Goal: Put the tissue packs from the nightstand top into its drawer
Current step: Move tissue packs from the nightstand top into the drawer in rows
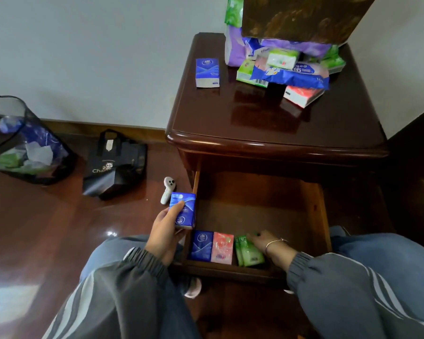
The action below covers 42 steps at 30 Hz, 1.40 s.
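Observation:
The dark wooden nightstand (255, 123) has its drawer (321, 216) pulled open toward me. My left hand (163, 233) grips a blue tissue pack (182, 210) just left of the drawer's left wall. My right hand (267, 241) reaches into the drawer and its fingers rest on a green tissue pack (249, 253) at the front. Beside the green one lie a pink pack (222, 248) and a dark blue pack (201, 245). On the top stand another blue pack (207, 72), a red-and-white pack (302, 95) and a heap of green, purple and blue packs (287, 67).
A brown box (304, 15) sits on the heap at the back of the nightstand. On the wooden floor to the left are a mesh waste bin (25, 143), a black bag (115, 165) and a small white controller (168, 189). My knees flank the drawer.

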Tool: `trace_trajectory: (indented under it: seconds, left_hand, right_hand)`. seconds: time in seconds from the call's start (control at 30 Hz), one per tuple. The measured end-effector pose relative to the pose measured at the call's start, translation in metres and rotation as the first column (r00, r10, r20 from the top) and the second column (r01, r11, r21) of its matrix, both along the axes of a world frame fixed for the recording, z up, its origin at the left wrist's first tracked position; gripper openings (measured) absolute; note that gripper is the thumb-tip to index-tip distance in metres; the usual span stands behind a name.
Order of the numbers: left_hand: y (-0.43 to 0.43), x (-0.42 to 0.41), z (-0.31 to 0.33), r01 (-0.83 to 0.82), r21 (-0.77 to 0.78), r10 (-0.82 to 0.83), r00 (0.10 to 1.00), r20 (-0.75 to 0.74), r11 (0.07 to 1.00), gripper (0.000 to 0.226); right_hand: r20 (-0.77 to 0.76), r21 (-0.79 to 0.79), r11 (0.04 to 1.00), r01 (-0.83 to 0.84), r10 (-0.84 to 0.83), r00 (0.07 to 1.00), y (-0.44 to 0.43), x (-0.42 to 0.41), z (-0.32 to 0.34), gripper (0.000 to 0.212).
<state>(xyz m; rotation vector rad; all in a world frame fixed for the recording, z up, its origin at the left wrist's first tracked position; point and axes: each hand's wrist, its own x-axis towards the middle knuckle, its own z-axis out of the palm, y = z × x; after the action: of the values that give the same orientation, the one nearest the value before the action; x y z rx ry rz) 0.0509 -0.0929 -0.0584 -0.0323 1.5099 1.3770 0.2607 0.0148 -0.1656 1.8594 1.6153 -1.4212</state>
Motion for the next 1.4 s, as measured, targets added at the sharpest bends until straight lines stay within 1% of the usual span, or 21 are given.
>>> trace_trajectory:
  seconds: [0.13,0.3,0.33,0.4,0.43,0.47,0.5,0.53,0.57,0.63,0.73,0.9,0.97,1.03,1.1,1.13,1.17,1.23,1.27,1.37,1.4]
  left_hand:
    - [0.003,0.000,-0.002,0.028,0.014,-0.028,1.000,0.009,1.000,0.028]
    - [0.002,0.001,-0.005,0.103,0.043,-0.104,0.994,0.021,0.994,0.040]
    - [0.002,0.002,-0.005,0.122,0.055,-0.123,0.992,0.025,0.991,0.041]
    - [0.003,0.006,-0.005,0.172,0.073,-0.175,0.984,0.032,0.982,0.041]
    - [0.004,0.009,-0.004,0.208,0.080,-0.211,0.977,0.025,0.975,0.042]
    - [0.005,0.014,-0.004,0.249,0.091,-0.251,0.968,0.013,0.964,0.043]
    - [0.006,0.018,-0.003,0.292,0.102,-0.294,0.956,0.000,0.951,0.045]
    - [0.007,0.023,-0.002,0.334,0.115,-0.335,0.942,-0.010,0.936,0.047]
    - [0.008,0.028,-0.001,0.373,0.126,-0.373,0.927,-0.023,0.919,0.050]
    - [0.008,0.036,0.000,0.439,0.138,-0.434,0.899,-0.065,0.888,0.054]
    - [0.006,0.045,-0.002,0.519,0.112,-0.506,0.854,-0.124,0.848,0.056]
    - [0.001,0.050,-0.002,0.652,0.049,-0.625,0.743,-0.241,0.757,0.051]
    - [0.005,0.042,-0.006,0.598,-0.120,-0.584,0.687,-0.432,0.792,0.037]
    - [0.008,0.027,-0.015,0.425,-0.306,-0.520,0.613,-0.595,0.852,0.044]
    - [0.008,0.016,-0.023,0.294,-0.466,-0.540,0.606,-0.584,0.834,0.055]
    - [0.008,0.013,-0.027,0.281,-0.524,-0.568,0.622,-0.539,0.804,0.054]
    - [0.008,0.012,-0.030,0.297,-0.547,-0.587,0.645,-0.489,0.783,0.045]
    - [0.008,0.017,-0.035,0.346,-0.530,-0.593,0.689,-0.417,0.774,0.012]
    - [0.009,0.020,-0.037,0.366,-0.522,-0.601,0.690,-0.404,0.771,0.008]
    - [0.009,0.021,-0.042,0.386,-0.518,-0.621,0.660,-0.422,0.763,0.030]
    - [0.009,0.020,-0.041,0.382,-0.525,-0.625,0.650,-0.432,0.760,0.032]
  right_hand:
    - [0.033,-0.007,0.996,-0.091,0.091,0.995,-0.012,-0.005,-0.007,0.043]
    - [0.072,-0.045,0.959,-0.281,0.283,0.956,-0.010,-0.011,0.011,0.040]
    - [0.097,-0.034,0.954,-0.297,0.299,0.949,-0.006,-0.009,0.020,0.044]
    - [0.091,0.084,0.962,-0.261,0.254,0.963,0.002,-0.007,0.044,0.052]
    - [-0.010,0.149,0.972,-0.184,0.188,0.982,0.005,-0.007,0.059,0.052]
    - [-0.190,0.166,0.983,-0.082,0.113,0.975,0.007,-0.008,0.074,0.047]
    - [-0.401,0.115,0.993,0.021,0.027,0.915,0.007,-0.011,0.089,0.036]
    - [-0.550,0.023,0.997,0.072,-0.048,0.834,0.006,-0.012,0.102,0.026]
    - [-0.625,-0.044,0.997,0.063,-0.077,0.777,0.004,-0.013,0.113,0.021]
    - [-0.674,-0.074,0.997,-0.006,-0.045,0.738,0.002,-0.013,0.125,0.022]
    - [-0.654,-0.051,0.999,-0.014,-0.023,0.757,-0.001,-0.011,0.124,0.032]
    - [-0.664,-0.170,0.980,0.101,-0.190,0.723,0.008,0.001,0.110,0.027]
    - [-0.631,-0.187,0.961,0.203,-0.276,0.724,0.024,0.015,0.107,0.027]
    - [-0.546,-0.148,0.954,0.261,-0.299,0.783,0.039,0.036,0.101,0.032]
    - [-0.407,-0.085,0.965,0.248,-0.261,0.875,0.044,0.055,0.088,0.034]
    - [-0.342,-0.074,0.972,0.221,-0.233,0.910,0.043,0.060,0.079,0.035]
    - [-0.296,-0.077,0.980,0.185,-0.200,0.934,0.039,0.062,0.071,0.037]
    - [-0.245,-0.102,0.990,0.099,-0.122,0.962,0.028,0.062,0.055,0.041]
    - [-0.233,-0.119,0.990,0.070,-0.096,0.968,0.023,0.061,0.047,0.044]
    - [-0.193,-0.112,0.994,0.014,-0.036,0.981,0.016,0.055,0.032,0.050]
    - [-0.147,-0.068,0.996,-0.058,0.047,0.988,0.016,0.054,0.030,0.052]
